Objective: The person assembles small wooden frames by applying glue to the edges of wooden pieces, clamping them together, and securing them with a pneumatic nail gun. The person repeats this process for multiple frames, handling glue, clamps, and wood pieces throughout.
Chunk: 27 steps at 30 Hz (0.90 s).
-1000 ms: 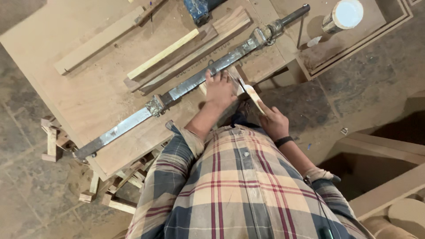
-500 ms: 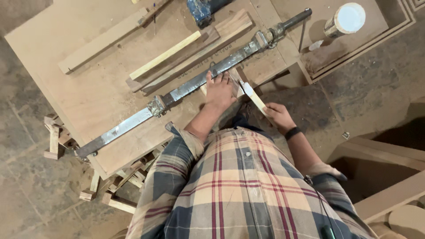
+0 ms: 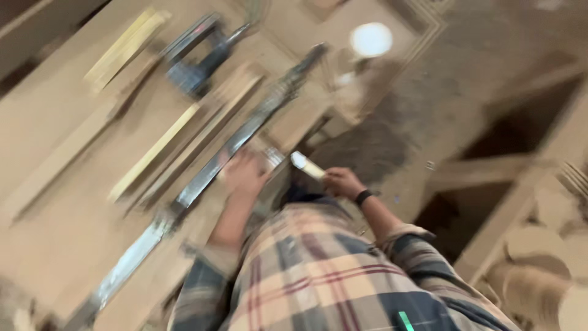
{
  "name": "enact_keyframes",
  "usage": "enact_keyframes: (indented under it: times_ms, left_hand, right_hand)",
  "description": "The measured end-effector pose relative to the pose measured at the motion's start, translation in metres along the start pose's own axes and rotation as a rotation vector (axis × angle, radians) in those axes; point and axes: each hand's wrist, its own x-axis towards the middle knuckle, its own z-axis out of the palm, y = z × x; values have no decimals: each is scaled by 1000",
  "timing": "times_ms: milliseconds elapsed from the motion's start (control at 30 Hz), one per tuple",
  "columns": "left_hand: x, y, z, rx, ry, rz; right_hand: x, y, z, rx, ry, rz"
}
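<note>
While the picture is blurry, these things still show.
Long metal clamp (image 3: pixel 229 153): it lies slanted across the wooden worktop (image 3: pixel 55 214), from the near left corner up toward the far right edge.
Left hand (image 3: pixel 245 175): it rests flat on the clamp's bar near the worktop's right edge. I cannot tell if the fingers curl around it.
Right hand (image 3: pixel 343 182): it is closed around a thin pale stick (image 3: pixel 308 165), just off the worktop's right edge.
Wood strips (image 3: pixel 156 150): they lie beside the clamp, toward the middle.
Dark power tool (image 3: pixel 196 61): it sits near the far edge.
Round white lid (image 3: pixel 371 39): it is past the far right corner.
</note>
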Motion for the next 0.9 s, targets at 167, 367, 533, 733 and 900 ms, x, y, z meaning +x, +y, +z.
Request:
enact_keyframes:
  times_ms: [167, 367, 533, 733, 900]
  left_hand:
    - [-34, -19, 3, 55, 323, 51]
    - [-125, -52, 48, -172, 646, -166]
    - [-110, -62, 85, -340, 346, -246]
    - [-88, -51, 83, -454, 403, -215]
    - [-88, -60, 88, -507, 459, -114]
  right_hand:
    - [-9, 1, 19, 238, -119, -290]
    - [9, -28, 50, 641, -230, -243]
    - [45, -56, 82, 255, -21, -248]
    - [57, -75, 114, 310, -110, -218]
    - [68, -63, 82, 723, -518, -218]
